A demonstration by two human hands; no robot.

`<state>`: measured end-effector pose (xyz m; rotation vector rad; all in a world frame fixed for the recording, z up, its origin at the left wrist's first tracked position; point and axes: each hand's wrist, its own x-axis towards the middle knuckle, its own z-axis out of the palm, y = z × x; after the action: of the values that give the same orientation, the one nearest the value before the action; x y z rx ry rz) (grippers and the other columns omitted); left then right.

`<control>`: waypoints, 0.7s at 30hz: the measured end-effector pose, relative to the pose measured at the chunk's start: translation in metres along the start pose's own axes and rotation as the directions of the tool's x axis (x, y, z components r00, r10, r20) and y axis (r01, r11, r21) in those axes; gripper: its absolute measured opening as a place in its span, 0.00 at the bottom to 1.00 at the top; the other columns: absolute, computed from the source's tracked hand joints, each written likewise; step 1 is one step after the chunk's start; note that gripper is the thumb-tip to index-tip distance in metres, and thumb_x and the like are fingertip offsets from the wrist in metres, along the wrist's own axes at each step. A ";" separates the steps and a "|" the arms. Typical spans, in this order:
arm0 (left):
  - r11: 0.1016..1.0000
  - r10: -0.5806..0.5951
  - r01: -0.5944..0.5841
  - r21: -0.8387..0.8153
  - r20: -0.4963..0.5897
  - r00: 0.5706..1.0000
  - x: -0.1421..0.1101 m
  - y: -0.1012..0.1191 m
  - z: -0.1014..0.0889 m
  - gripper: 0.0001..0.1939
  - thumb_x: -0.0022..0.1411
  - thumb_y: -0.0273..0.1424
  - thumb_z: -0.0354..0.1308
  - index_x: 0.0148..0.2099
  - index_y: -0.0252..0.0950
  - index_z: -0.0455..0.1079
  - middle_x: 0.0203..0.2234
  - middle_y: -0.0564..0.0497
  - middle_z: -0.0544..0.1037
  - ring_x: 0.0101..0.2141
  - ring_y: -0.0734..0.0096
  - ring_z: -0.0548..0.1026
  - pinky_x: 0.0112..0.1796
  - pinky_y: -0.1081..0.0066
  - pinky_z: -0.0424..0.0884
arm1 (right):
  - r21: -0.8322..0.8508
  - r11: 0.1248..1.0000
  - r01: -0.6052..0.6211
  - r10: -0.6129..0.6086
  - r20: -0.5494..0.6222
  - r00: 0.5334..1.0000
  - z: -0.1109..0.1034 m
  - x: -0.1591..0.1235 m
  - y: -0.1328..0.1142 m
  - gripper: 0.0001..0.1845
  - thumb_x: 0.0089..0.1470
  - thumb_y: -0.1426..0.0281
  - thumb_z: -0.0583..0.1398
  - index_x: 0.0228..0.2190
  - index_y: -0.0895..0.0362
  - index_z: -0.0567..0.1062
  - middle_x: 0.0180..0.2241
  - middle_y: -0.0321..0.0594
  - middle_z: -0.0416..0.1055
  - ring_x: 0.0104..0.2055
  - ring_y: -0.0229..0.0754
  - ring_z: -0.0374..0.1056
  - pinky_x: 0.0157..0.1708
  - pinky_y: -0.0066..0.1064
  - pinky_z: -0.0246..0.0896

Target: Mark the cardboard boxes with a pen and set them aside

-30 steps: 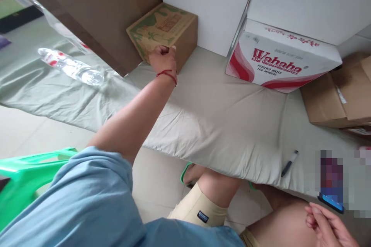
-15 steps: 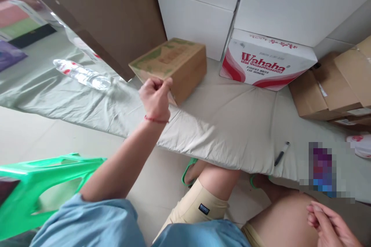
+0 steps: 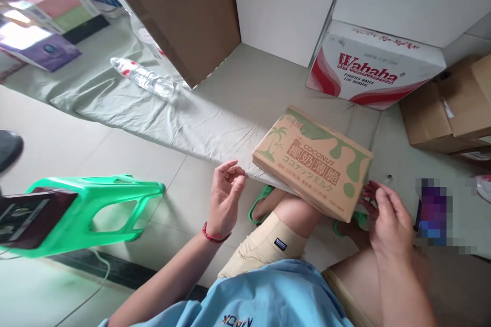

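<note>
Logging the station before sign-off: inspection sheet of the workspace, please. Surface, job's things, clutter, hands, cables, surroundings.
Surface: pale cloth, wrinkled towards its near edge.
Job's things: coconut carton, printed face up, jutting past the near edge.
Clutter: clear bottle on its side; purple box; Wahaha carton; brown cartons at the right; one item pixelated, cannot be identified.
Hands: left hand empty, just off the coconut carton's left end; right hand at its right end, contact unclear.
Cables: one thin cable below the green stool; ends not traceable.
Surroundings: green stool at the left with a dark object on it; tiled floor; white panels behind.
</note>
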<state>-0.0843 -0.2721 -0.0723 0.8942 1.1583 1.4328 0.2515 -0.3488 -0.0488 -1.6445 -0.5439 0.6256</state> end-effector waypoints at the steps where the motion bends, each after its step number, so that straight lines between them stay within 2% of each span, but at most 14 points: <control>1: 1.000 -0.023 0.023 0.002 -0.009 1.000 0.006 0.000 0.000 0.24 0.65 0.52 0.73 0.54 0.43 0.78 0.42 0.50 0.80 0.44 0.67 0.78 0.48 0.68 0.73 | 0.047 0.998 -0.036 0.034 0.050 0.998 0.006 -0.001 -0.003 0.25 0.56 0.46 0.72 0.44 0.53 0.84 0.45 0.44 0.83 0.45 0.48 0.78 0.40 0.37 0.76; 5: 0.987 -0.159 0.160 -0.027 0.026 0.987 0.042 -0.006 0.010 0.32 0.63 0.65 0.65 0.48 0.41 0.81 0.52 0.46 0.83 0.57 0.58 0.78 0.58 0.63 0.71 | 0.139 0.974 -0.177 0.152 0.174 0.973 0.019 -0.011 -0.008 0.31 0.58 0.40 0.68 0.47 0.52 0.85 0.54 0.48 0.82 0.58 0.56 0.77 0.50 0.45 0.79; 8: 0.971 -0.237 0.241 -0.009 0.143 0.961 0.058 -0.017 0.023 0.39 0.62 0.71 0.60 0.46 0.39 0.82 0.48 0.42 0.85 0.57 0.48 0.79 0.59 0.55 0.73 | 0.128 0.965 -0.228 0.191 0.252 0.949 0.019 -0.024 -0.007 0.35 0.62 0.38 0.64 0.56 0.51 0.83 0.61 0.48 0.80 0.65 0.59 0.74 0.58 0.48 0.77; 10: 0.965 -0.260 0.263 0.014 0.213 0.942 0.059 -0.021 0.029 0.40 0.61 0.72 0.59 0.47 0.38 0.82 0.47 0.42 0.86 0.57 0.46 0.79 0.58 0.54 0.74 | 0.095 0.973 -0.210 0.168 0.329 0.929 0.018 -0.034 -0.007 0.38 0.65 0.40 0.63 0.64 0.51 0.78 0.65 0.48 0.77 0.70 0.58 0.70 0.67 0.50 0.70; 13: 0.957 -0.286 0.288 0.034 0.274 0.918 0.055 -0.017 0.032 0.44 0.60 0.74 0.57 0.45 0.37 0.82 0.44 0.42 0.87 0.56 0.45 0.80 0.55 0.56 0.75 | 0.033 0.994 -0.103 0.085 0.357 0.930 0.018 -0.046 -0.007 0.38 0.69 0.45 0.62 0.70 0.52 0.71 0.69 0.45 0.73 0.77 0.52 0.61 0.78 0.49 0.53; 14: 0.953 -0.299 0.299 0.045 0.291 0.909 0.054 -0.014 0.030 0.45 0.60 0.75 0.55 0.44 0.36 0.82 0.43 0.41 0.87 0.55 0.45 0.81 0.54 0.56 0.76 | 0.023 0.997 -0.076 0.063 0.353 0.933 0.018 -0.049 -0.008 0.38 0.70 0.46 0.61 0.71 0.52 0.70 0.70 0.45 0.72 0.78 0.51 0.60 0.80 0.49 0.50; 16: 0.948 -0.318 0.310 0.076 0.322 0.892 0.049 -0.005 0.027 0.46 0.59 0.76 0.54 0.41 0.35 0.83 0.42 0.40 0.87 0.54 0.44 0.82 0.52 0.57 0.76 | 0.021 0.998 -0.051 0.041 0.347 0.937 0.017 -0.051 -0.010 0.38 0.70 0.47 0.61 0.73 0.51 0.68 0.71 0.45 0.71 0.78 0.52 0.59 0.79 0.50 0.51; 19: 0.957 -0.289 0.278 0.082 0.339 0.895 0.032 0.010 0.021 0.43 0.61 0.74 0.56 0.43 0.37 0.85 0.46 0.39 0.88 0.57 0.42 0.82 0.58 0.54 0.75 | 0.032 0.998 -0.056 0.043 0.321 0.946 0.012 -0.047 -0.015 0.39 0.68 0.50 0.62 0.73 0.51 0.68 0.68 0.47 0.73 0.75 0.57 0.65 0.75 0.55 0.60; 21: 0.978 -0.206 0.200 0.055 0.346 0.915 0.014 0.021 0.020 0.39 0.66 0.69 0.57 0.49 0.39 0.86 0.54 0.40 0.87 0.63 0.42 0.79 0.66 0.51 0.71 | 0.076 0.990 -0.115 0.092 0.259 0.962 0.004 -0.040 -0.017 0.38 0.64 0.52 0.63 0.71 0.51 0.72 0.64 0.47 0.78 0.70 0.60 0.71 0.70 0.57 0.67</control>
<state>-0.0736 -0.2547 -0.0479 0.9660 0.9631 1.0442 0.2191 -0.3698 -0.0285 -1.5234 -0.6078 0.9351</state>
